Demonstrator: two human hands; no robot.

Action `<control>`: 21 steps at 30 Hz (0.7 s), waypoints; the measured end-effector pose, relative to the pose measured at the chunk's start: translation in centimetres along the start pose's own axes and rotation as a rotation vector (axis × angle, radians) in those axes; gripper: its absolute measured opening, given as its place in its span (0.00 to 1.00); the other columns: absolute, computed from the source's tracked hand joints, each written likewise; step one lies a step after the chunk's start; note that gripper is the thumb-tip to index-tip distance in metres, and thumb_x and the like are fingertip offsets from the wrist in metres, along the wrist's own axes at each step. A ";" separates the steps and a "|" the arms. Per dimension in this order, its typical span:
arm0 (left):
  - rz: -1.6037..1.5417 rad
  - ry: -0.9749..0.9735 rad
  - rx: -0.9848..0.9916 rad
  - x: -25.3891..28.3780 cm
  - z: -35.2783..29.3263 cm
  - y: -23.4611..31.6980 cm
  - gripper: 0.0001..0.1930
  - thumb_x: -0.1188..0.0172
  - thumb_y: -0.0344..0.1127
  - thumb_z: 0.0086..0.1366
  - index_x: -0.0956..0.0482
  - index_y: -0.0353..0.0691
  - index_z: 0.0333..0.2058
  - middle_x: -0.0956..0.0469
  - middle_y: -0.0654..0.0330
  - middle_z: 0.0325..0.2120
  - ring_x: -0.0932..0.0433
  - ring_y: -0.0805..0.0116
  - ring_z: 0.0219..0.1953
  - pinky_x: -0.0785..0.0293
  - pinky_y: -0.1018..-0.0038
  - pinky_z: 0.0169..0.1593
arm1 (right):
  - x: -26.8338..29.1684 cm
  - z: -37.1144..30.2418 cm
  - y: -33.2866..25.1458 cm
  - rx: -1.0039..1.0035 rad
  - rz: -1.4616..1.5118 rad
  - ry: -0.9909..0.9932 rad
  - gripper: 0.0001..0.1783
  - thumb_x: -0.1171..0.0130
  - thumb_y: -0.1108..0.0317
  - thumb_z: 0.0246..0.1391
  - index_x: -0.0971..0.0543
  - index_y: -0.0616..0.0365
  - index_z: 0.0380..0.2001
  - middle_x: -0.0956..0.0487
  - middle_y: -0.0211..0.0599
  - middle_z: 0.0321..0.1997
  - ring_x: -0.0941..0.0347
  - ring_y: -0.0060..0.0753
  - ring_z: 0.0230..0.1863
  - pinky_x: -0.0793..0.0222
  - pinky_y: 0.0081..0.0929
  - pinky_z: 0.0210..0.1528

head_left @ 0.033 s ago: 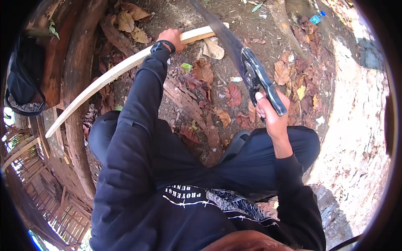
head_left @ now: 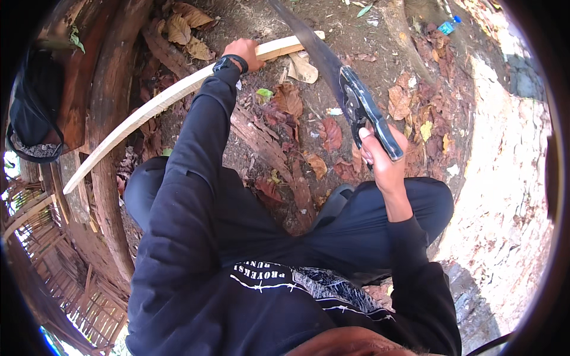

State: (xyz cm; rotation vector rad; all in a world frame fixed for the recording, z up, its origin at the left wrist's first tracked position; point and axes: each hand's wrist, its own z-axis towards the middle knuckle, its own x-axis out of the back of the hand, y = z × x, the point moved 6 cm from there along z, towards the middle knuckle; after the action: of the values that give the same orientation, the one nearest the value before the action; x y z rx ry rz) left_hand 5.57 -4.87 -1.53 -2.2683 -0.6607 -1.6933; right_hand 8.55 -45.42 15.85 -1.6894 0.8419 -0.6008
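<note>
A long pale wooden strip, curved in this wide view, runs from the left up to the far middle. Near its far end my left hand is closed over it, fingers wrapped on its far side. Just right of that hand, the blade of a handsaw crosses the strip close to its tip. My right hand grips the saw's dark handle, thumb on the near side. Whether the teeth have cut into the wood cannot be made out.
Thick logs lie at the left, with a black bag on them. A slatted bamboo structure is at lower left. Dry leaves and a bark piece litter the soil. A blue-capped bottle lies far right.
My right hand and the saw have shifted slightly forward, away from my body. My left hand and the strip have hardly moved.
</note>
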 end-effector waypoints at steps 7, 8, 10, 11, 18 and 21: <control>0.005 0.051 -0.048 0.8 -1.0 -1.7 0.29 0.27 0.62 0.59 0.14 0.46 0.49 0.12 0.49 0.42 0.13 0.46 0.47 0.17 0.53 0.52 | -2.2 1.1 0.8 -0.018 0.051 0.000 0.07 0.35 0.75 0.63 0.21 0.61 0.30 0.26 0.22 0.21 0.33 0.12 0.21 0.40 0.19 0.23; 0.006 0.065 -0.043 1.1 -1.3 -2.2 0.29 0.28 0.62 0.60 0.14 0.46 0.49 0.12 0.49 0.42 0.13 0.46 0.47 0.17 0.53 0.52 | -2.5 1.3 0.4 -0.038 0.124 -0.013 0.08 0.35 0.74 0.63 0.21 0.61 0.29 0.26 0.23 0.21 0.33 0.12 0.20 0.40 0.19 0.23; -0.009 0.098 -0.057 2.3 -2.1 -4.3 0.26 0.28 0.59 0.62 0.14 0.45 0.49 0.12 0.48 0.42 0.13 0.46 0.47 0.18 0.53 0.52 | -2.7 1.7 -0.2 0.020 0.125 -0.020 0.06 0.36 0.75 0.65 0.24 0.61 0.33 0.31 0.23 0.20 0.39 0.13 0.18 0.43 0.19 0.22; -0.012 0.112 -0.068 2.8 -2.5 -5.7 0.26 0.28 0.58 0.62 0.15 0.44 0.48 0.12 0.48 0.42 0.13 0.45 0.47 0.18 0.53 0.52 | -2.9 1.8 -0.5 0.046 0.143 -0.017 0.06 0.36 0.75 0.65 0.24 0.61 0.34 0.31 0.23 0.21 0.39 0.13 0.19 0.44 0.19 0.22; 0.019 0.094 -0.038 0.6 -6.0 -10.0 0.26 0.28 0.55 0.61 0.15 0.41 0.49 0.13 0.45 0.40 0.13 0.45 0.46 0.18 0.53 0.52 | -4.1 1.9 -0.8 -0.013 0.234 -0.011 0.08 0.36 0.76 0.64 0.24 0.60 0.30 0.27 0.26 0.23 0.36 0.14 0.20 0.42 0.20 0.22; -0.015 0.042 -0.022 1.0 -4.8 -10.6 0.25 0.27 0.57 0.59 0.12 0.41 0.44 0.12 0.45 0.37 0.13 0.43 0.42 0.17 0.53 0.49 | -5.7 1.5 0.2 -0.049 0.171 -0.041 0.08 0.35 0.74 0.64 0.23 0.59 0.31 0.27 0.22 0.22 0.35 0.12 0.20 0.41 0.19 0.22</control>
State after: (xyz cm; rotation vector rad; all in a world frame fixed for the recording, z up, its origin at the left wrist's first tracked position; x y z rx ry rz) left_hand -3.39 2.45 0.02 -2.2407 -0.6551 -1.7589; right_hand 6.11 -40.07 15.40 -1.6487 0.9673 -0.4309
